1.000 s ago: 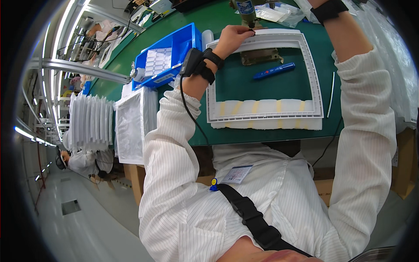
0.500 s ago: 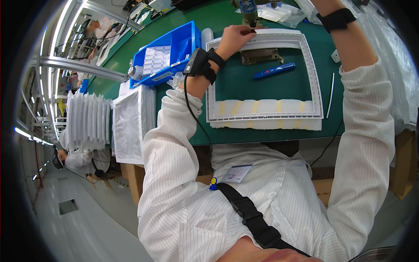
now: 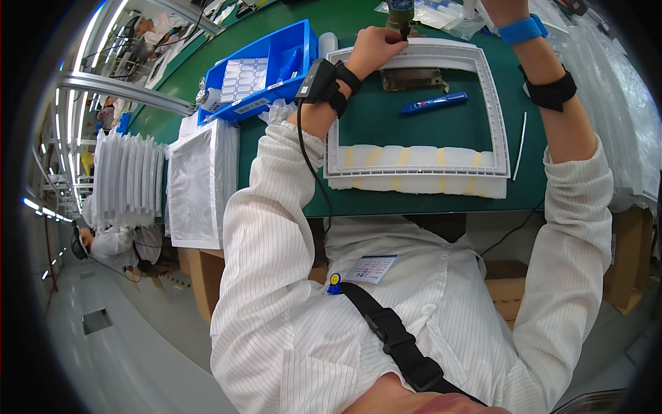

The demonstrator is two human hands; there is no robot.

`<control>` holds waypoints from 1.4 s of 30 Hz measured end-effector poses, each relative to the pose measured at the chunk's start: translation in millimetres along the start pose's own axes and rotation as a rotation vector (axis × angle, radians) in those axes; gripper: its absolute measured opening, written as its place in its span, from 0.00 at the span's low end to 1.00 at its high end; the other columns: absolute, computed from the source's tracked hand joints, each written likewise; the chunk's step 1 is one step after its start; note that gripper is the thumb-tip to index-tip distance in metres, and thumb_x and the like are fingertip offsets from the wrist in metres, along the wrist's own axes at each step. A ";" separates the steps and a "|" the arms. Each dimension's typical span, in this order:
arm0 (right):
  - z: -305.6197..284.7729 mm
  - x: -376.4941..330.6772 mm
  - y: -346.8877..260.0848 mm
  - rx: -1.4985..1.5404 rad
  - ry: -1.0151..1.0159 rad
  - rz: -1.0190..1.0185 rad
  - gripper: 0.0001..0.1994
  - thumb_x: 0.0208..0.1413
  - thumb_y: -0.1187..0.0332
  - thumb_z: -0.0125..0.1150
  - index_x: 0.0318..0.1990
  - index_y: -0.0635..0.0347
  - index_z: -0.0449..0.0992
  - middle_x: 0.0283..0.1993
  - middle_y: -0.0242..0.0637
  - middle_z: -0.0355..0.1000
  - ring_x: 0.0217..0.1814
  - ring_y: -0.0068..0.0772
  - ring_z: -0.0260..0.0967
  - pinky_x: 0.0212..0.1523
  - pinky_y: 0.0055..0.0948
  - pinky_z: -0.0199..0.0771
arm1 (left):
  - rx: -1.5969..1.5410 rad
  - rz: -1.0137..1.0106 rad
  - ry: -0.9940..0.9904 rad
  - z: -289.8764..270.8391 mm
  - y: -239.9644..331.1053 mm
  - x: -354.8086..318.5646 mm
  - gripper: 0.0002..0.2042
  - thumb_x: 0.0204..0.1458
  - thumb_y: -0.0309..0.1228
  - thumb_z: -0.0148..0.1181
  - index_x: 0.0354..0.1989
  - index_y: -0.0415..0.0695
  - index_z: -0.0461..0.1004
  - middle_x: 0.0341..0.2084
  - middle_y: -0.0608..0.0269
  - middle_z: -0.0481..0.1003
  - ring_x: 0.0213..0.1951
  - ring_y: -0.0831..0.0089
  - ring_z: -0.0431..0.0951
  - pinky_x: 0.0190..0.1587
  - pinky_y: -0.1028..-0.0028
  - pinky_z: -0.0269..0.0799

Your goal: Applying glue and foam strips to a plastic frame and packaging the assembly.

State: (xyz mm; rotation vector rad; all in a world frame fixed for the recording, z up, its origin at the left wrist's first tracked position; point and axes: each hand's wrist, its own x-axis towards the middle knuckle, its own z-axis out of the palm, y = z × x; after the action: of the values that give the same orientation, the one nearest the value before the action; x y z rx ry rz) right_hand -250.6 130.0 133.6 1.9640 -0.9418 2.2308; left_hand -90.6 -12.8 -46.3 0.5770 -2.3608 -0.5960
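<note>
Inside the white frame the green surface lies mostly open: only a blue marker and a flat dark metal piece near the far rail interrupt it. The frame's near rail rests on a white foam strip, a raised barrier along the near edge. The left hand sits on the far-left corner against a tool tip, closing that corner. Left of the frame, a blue bin and a bagged panel crowd the surface. On the right, a thin white rod lies just beside the frame, under the right forearm.
</note>
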 end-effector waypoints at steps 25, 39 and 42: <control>2.7 -86.7 -18.3 0.384 0.217 0.032 0.11 0.67 0.69 0.44 0.32 0.65 0.68 0.31 0.39 0.68 0.35 0.27 0.67 0.40 0.25 0.67 | -0.103 -0.018 0.024 2.9 -4.8 -3.9 0.14 0.47 0.39 0.67 0.36 0.42 0.84 0.29 0.51 0.82 0.31 0.58 0.83 0.39 0.68 0.78; -36.0 -125.6 -23.3 -0.257 -0.429 0.029 0.16 0.47 0.76 0.43 0.39 0.66 0.77 0.39 0.42 0.78 0.39 0.32 0.75 0.49 0.27 0.73 | -0.082 0.009 0.077 6.1 -5.0 -7.6 0.13 0.47 0.37 0.67 0.35 0.41 0.84 0.29 0.50 0.82 0.31 0.58 0.83 0.39 0.69 0.78; -33.0 -129.5 -23.2 -0.324 -0.430 -0.028 0.15 0.43 0.77 0.43 0.34 0.66 0.79 0.34 0.42 0.78 0.37 0.36 0.74 0.53 0.33 0.71 | -0.096 -0.015 0.086 6.3 -2.2 -6.9 0.12 0.47 0.36 0.67 0.35 0.40 0.83 0.29 0.49 0.81 0.31 0.58 0.83 0.39 0.69 0.78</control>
State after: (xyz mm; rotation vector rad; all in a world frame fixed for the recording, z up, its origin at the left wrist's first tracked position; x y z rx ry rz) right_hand -244.1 210.7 24.8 2.3071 -1.2102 1.5377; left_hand -89.4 -9.1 -55.0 0.5658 -2.2362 -0.6741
